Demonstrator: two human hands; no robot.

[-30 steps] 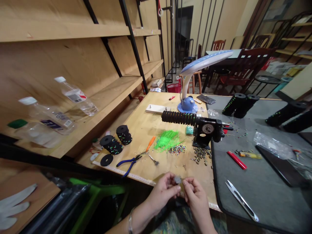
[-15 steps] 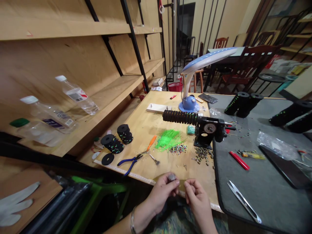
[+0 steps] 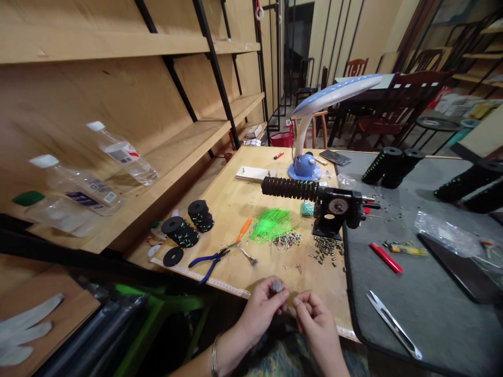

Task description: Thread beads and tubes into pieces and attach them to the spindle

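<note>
My left hand (image 3: 264, 303) is closed at the table's front edge, with a small greyish lump (image 3: 277, 286) held among its curled fingers; its kind I cannot make out. Just to the right, my right hand (image 3: 314, 313) pinches thumb and forefinger together, and whatever lies between them is too fine to see. A narrow gap separates the two hands. Beyond them on the wooden table lie blue-handled pliers (image 3: 210, 261), bright green strands (image 3: 273, 224), a heap of coloured beads (image 3: 287, 240) and small metallic pieces (image 3: 328, 251).
A black winding device (image 3: 333, 209) stands behind the beads, near a blue lamp (image 3: 304, 166). Black foam spools (image 3: 181, 232) sit on the left. On the grey mat (image 3: 349, 314) at right lie silver tweezers (image 3: 394, 325) and a red stick-shaped object (image 3: 385, 258).
My right hand has shifted slightly left, bringing its pinched fingertips closer to my left hand. The left hand keeps its hold on the greyish lump.
</note>
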